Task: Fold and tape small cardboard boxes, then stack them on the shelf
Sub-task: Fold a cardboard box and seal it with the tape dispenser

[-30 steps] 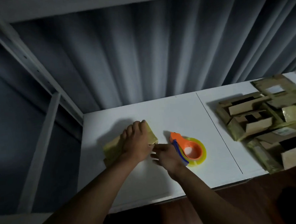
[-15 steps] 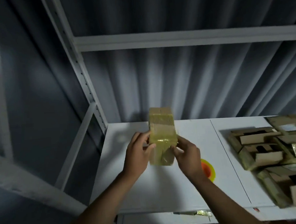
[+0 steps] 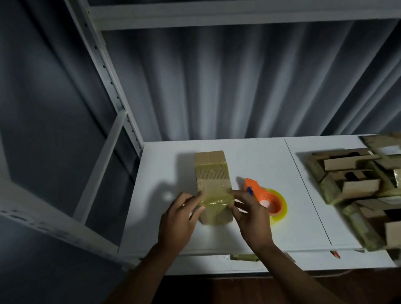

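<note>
A small cardboard box [image 3: 211,174], wrapped in yellowish tape, stands on the white shelf board [image 3: 253,155]. My left hand [image 3: 178,220] grips its left side near the tape band, fingers curled against it. My right hand [image 3: 250,213] holds the right side the same way, thumb on the tape. An orange tape dispenser [image 3: 267,198] with a yellow-green roll lies just right of the box, partly hidden behind my right hand.
A pile of flattened and half-folded cardboard boxes [image 3: 370,183] covers the right part of the shelf. A white metal upright [image 3: 110,82] and a cross beam [image 3: 233,14] frame the shelf; grey curtains hang behind. Scraps of tape [image 3: 244,257] lie on the lower ledge.
The box lay flat under my left hand, was lifted upright between both hands, and now stands on the shelf board, still held on both sides. The dispenser stayed put.
</note>
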